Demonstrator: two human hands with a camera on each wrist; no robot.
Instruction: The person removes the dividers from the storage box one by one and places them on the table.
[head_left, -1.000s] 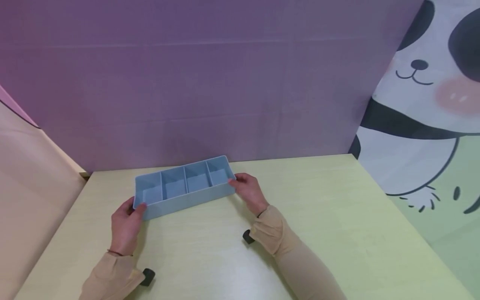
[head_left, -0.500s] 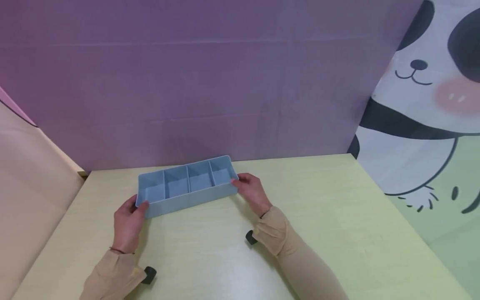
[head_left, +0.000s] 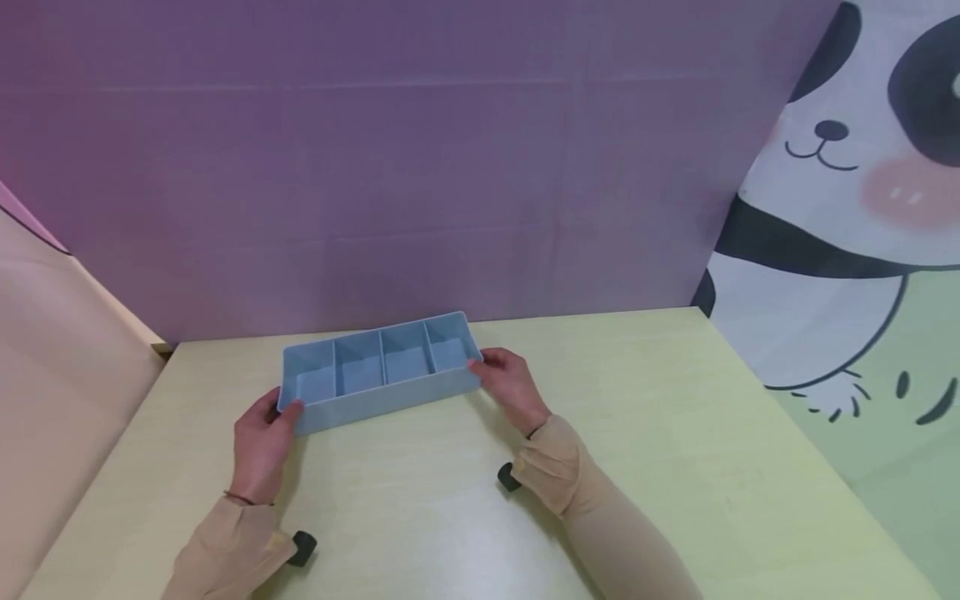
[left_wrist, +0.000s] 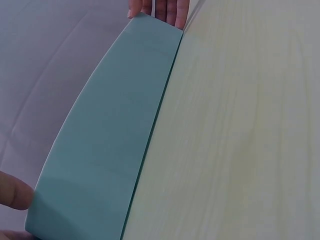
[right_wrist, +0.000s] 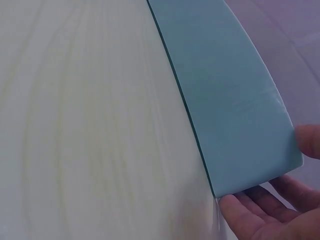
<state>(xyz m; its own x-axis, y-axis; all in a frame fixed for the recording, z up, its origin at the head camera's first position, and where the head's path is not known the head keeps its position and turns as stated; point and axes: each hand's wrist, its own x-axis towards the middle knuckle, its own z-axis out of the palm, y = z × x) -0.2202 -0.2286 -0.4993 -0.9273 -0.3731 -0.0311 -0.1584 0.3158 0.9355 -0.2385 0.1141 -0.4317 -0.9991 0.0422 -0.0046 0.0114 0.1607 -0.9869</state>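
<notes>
Blue tray (head_left: 386,402) w/ 4 compartments is held by its ends nr. the back edge of the table (head_left: 420,508), R end angled farther back than L. L end is gripped by L hand (head_left: 260,450), thumb set on nr. corner; R end is gripped by R hand (head_left: 513,387), thumb likewise at front. Whether tray's base is borne by table can't be told. Purple backdrop (head_left: 390,175) is seen behind, panda print (head_left: 832,221) at R.
</notes>
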